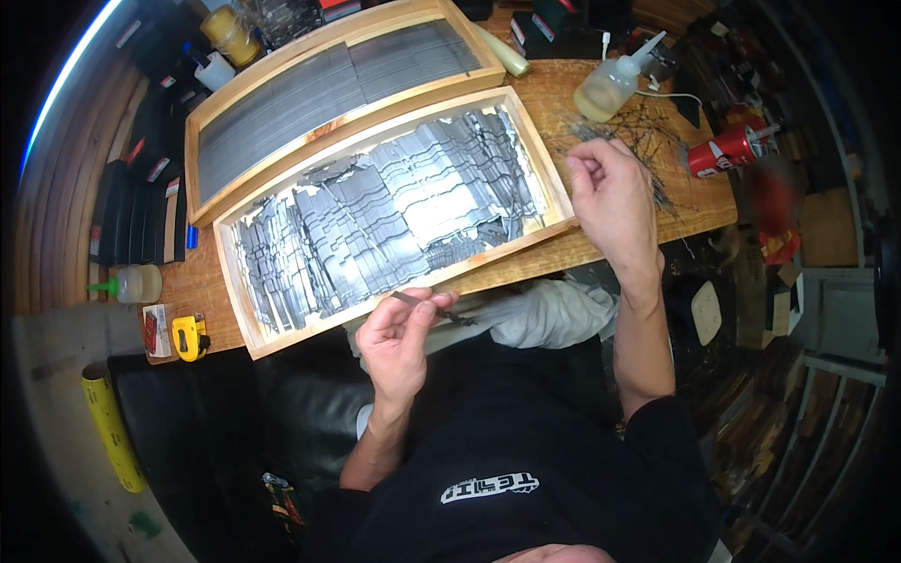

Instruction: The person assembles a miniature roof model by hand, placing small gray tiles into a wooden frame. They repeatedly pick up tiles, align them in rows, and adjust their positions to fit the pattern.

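Note:
My left hand (398, 349) pinches a thin dark strip (406, 298) between thumb and fingers, just in front of a wooden tray's near edge. That shallow tray (546, 174) is filled with many thin grey strips (380, 211), lying in uneven overlapping rows. My right hand (615, 202) is raised by the tray's right end, its fingers curled with thumb against forefinger; whatever they may hold is too small to make out. Beyond it, thin dark offcuts (662, 150) lie scattered on the wooden table.
Behind stands a second wooden tray (208, 208) of neatly aligned grey strips. A squeeze bottle (605, 92) and a red can (721, 153) stand at the right. A yellow tape measure (190, 338) and a green-tipped bottle (139, 283) sit at the left. Light cloth (554, 314) lies below the table edge.

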`<state>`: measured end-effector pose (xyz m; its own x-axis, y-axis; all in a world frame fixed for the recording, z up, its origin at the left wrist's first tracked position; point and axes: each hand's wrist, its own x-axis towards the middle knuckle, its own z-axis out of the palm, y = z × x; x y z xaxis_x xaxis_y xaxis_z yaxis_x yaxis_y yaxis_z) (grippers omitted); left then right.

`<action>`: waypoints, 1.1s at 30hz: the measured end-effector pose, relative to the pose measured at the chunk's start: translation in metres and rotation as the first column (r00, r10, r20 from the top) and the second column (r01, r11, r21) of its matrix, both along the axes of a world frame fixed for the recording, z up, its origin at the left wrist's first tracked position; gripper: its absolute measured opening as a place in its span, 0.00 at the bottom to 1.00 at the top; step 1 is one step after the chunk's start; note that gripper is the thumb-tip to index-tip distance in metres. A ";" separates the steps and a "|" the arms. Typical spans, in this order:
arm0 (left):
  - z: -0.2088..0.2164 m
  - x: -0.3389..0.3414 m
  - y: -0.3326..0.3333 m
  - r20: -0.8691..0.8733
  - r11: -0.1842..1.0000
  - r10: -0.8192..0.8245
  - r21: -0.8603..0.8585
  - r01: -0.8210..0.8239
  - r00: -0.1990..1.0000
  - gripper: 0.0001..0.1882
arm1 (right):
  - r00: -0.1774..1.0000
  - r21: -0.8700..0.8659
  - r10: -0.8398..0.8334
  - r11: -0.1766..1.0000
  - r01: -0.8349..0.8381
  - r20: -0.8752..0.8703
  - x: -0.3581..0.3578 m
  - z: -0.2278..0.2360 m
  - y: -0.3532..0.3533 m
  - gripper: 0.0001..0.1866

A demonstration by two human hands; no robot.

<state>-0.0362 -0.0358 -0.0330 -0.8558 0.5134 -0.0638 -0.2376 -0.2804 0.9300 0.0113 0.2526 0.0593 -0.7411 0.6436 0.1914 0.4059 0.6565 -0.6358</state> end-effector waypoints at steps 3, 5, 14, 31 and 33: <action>0.001 0.000 0.000 0.011 1.000 -0.002 0.000 0.002 1.000 0.09 | 0.969 -0.332 0.039 0.936 -0.121 -0.242 -0.003 -0.006 -0.003 0.13; 0.000 0.001 0.001 0.005 1.000 0.008 0.012 -0.008 1.000 0.09 | 0.931 -0.555 0.041 0.794 -0.250 -0.362 -0.009 0.004 -0.011 0.18; 0.002 -0.001 0.001 -0.008 1.000 -0.003 0.010 0.003 1.000 0.09 | 0.955 -0.387 0.136 0.892 -0.233 -0.262 -0.049 -0.006 -0.017 0.44; 0.001 -0.001 0.001 0.006 0.999 -0.012 0.046 0.012 1.000 0.10 | 0.975 -0.599 0.030 0.785 -0.160 -0.221 -0.047 0.008 -0.019 0.61; 0.000 -0.001 0.001 0.003 0.999 -0.011 0.048 0.011 1.000 0.10 | 0.970 -0.599 0.025 0.783 -0.170 -0.242 -0.048 0.011 -0.025 0.61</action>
<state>-0.0377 -0.0347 -0.0325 -0.8499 0.5252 -0.0422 -0.2442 -0.3217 0.9148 -0.0367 0.2274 0.0700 -0.7945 0.6043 -0.0600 0.1714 0.1284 -0.9768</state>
